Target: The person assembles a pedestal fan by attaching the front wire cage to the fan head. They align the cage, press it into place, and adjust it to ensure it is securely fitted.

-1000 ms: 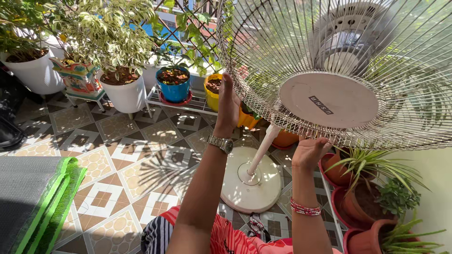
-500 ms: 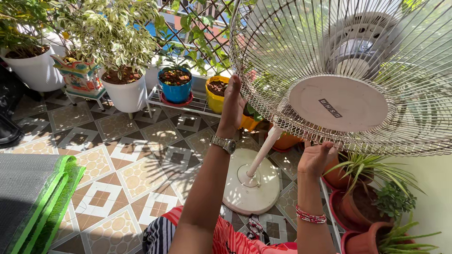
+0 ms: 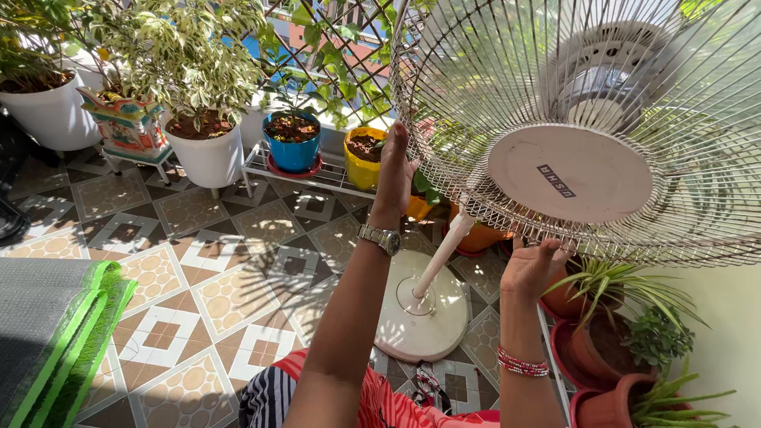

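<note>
A pedestal fan's wire guard (image 3: 507,87) fills the upper right of the view, tilted toward the camera, its round centre cap (image 3: 569,173) facing down. The left hand (image 3: 394,176), fingers straight and open, lies flat against the guard's left rim; compared with half a second ago it sits slightly higher on the rim. The right hand (image 3: 529,269) curls under the lower rim, fingertips touching the wire, much as before; whether it clasps the wire cannot be told. The fan's pole (image 3: 442,254) and round base (image 3: 424,313) stand on the tiled floor (image 3: 206,277). The guard appears steadied rather than lifted, judging by the small shift.
</note>
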